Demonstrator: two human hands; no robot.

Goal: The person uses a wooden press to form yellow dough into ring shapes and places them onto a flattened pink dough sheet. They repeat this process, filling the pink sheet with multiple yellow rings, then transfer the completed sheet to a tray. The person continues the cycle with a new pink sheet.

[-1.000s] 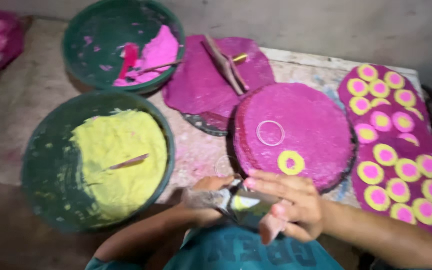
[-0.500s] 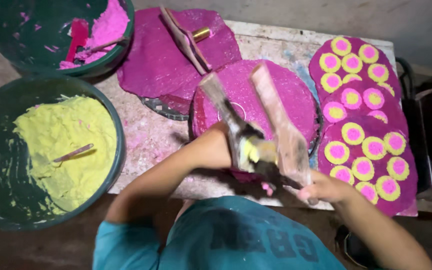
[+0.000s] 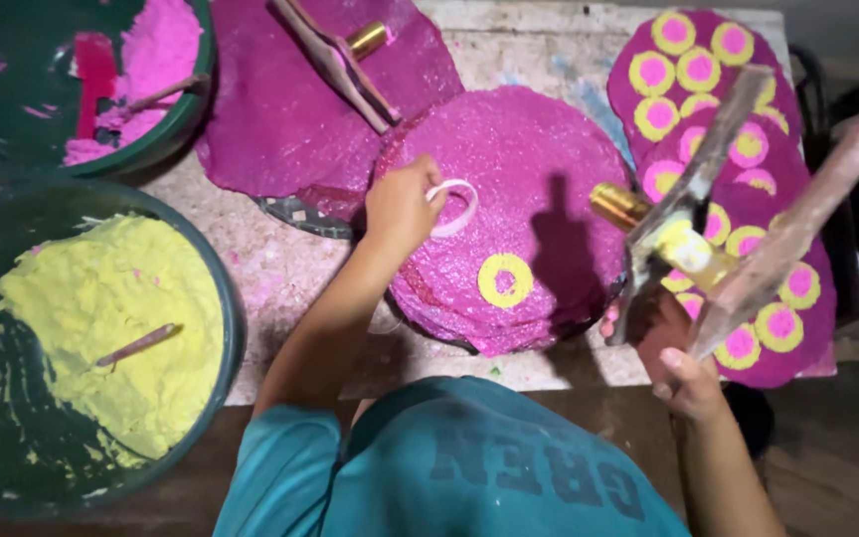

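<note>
- Head view, your left hand (image 3: 402,204): it reaches out over the round stack of glittery magenta discs (image 3: 549,149) at the middle of the worktable, and its fingertips are pinched shut on the rim of a small white ring (image 3: 452,207) that lies on the top disc.
- Head view, the yellow ring of paste with a magenta centre (image 3: 505,279): it sits on the same top disc, nearer to you than the white ring and apart from it.
- Head view, your right hand (image 3: 676,360): it is raised off the table at the right edge of the stack, fingers closed around the handles of a wooden two-armed press tool with a brass barrel (image 3: 718,214). The tool's arms point up and away from you, and yellow paste clings between them.
- Head view, the finished magenta sheet dotted with yellow-and-pink circles (image 3: 748,99): it lies at the far right, partly behind the held tool.
- Head view, the dark green basin of yellow paste (image 3: 111,328): it stands at your left with a small stick (image 3: 136,345) lying in the paste.
- Head view, the second green basin holding pink paste (image 3: 161,50): it sits at the upper left.
- Head view, a second wooden press tool with a brass tip (image 3: 345,60): it rests on a loose magenta sheet beyond the stack.
</note>
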